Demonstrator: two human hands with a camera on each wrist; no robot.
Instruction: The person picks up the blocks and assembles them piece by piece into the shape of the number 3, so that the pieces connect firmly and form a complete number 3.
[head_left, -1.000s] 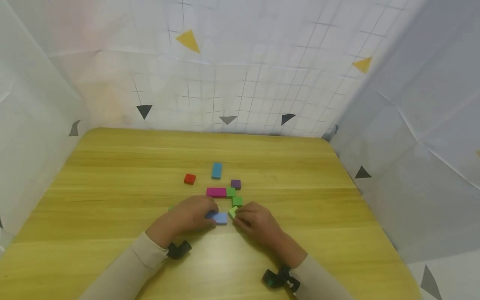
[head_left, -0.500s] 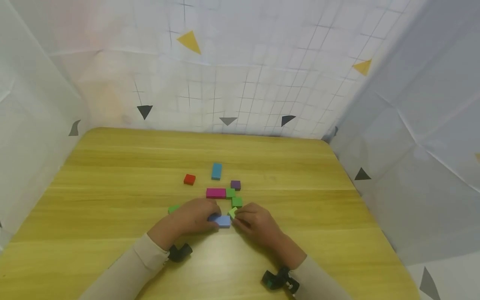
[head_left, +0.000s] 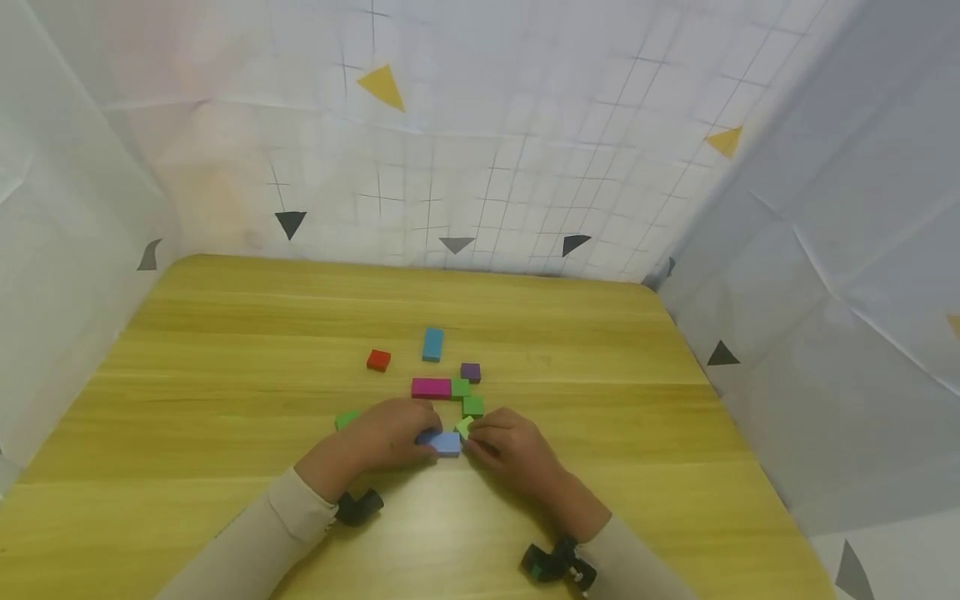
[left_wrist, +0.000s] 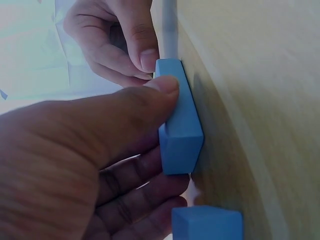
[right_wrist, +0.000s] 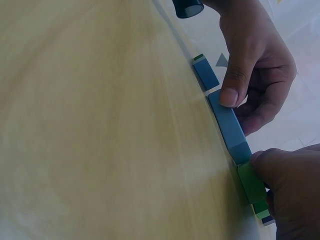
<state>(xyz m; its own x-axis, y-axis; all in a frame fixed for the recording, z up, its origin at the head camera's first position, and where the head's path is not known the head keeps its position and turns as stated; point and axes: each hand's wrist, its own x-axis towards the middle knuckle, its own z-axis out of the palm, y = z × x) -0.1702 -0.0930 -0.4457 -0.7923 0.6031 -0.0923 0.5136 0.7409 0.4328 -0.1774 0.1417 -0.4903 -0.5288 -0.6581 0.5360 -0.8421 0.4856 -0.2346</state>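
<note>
My left hand (head_left: pixel 392 433) pinches a long light-blue block (head_left: pixel 447 444) between thumb and fingers, low on the table. In the left wrist view the thumb lies along the side of this light-blue block (left_wrist: pixel 180 112). My right hand (head_left: pixel 517 446) pinches a small light-green block (head_left: pixel 463 427), set at an angle, just right of the blue one's end. Seen from the right wrist, the light-green block (right_wrist: pixel 250 182) sits against that end. Behind it stand a green block (head_left: pixel 472 406), another green block (head_left: pixel 460 388) and a magenta block (head_left: pixel 431 388).
Farther back on the wooden table (head_left: pixel 585 333) lie a red block (head_left: pixel 378 360), a blue block (head_left: pixel 432 344) and a purple block (head_left: pixel 470 372). A green block (head_left: pixel 347 418) shows partly behind my left hand. Another blue block (left_wrist: pixel 207 222) sits nearby in the left wrist view.
My left hand has slid the light-blue block slightly right and toward me, then held still. More of the green block behind it shows. The right hand has barely moved.
</note>
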